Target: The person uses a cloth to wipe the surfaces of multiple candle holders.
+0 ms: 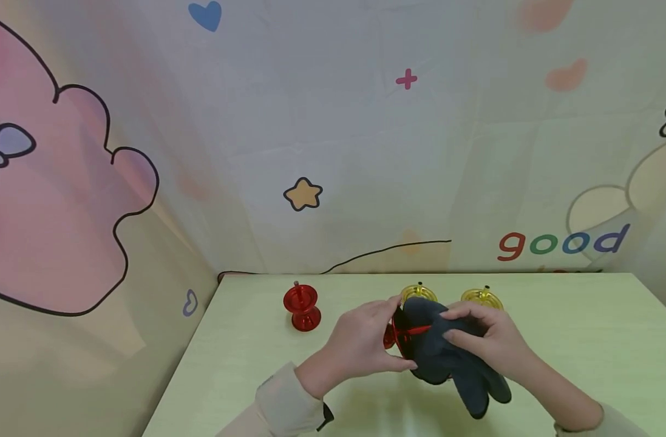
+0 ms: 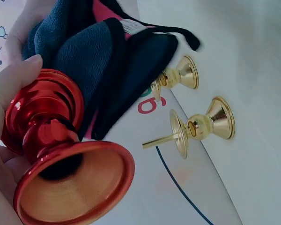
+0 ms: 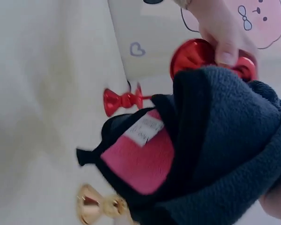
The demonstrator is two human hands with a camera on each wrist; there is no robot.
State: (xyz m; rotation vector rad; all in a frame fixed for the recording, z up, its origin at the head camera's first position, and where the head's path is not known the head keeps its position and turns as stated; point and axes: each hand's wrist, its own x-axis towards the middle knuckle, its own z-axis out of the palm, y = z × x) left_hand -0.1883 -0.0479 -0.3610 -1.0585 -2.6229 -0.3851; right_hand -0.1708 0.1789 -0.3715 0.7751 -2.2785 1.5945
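My left hand (image 1: 360,343) grips a shiny red candle holder (image 2: 42,136) by its dish rim, tilted on its side with the flared base toward the left wrist camera. A dark blue-grey cloth (image 1: 433,355) with a black edge, a pink underside (image 3: 143,164) and a white label lies bunched against the holder's dish and spike. My right hand (image 1: 499,340) pinches this cloth between thumb and fingers, and its loose ends hang down. The cloth hides part of the held candle holder and some right fingers.
Another red candle holder (image 1: 304,318) stands upright on the pale green table (image 1: 229,376), left of the hands. Two gold candle holders (image 2: 222,119) stand behind the hands, partly covered in the head view. A printed cloth backdrop (image 1: 354,152) rises behind the table.
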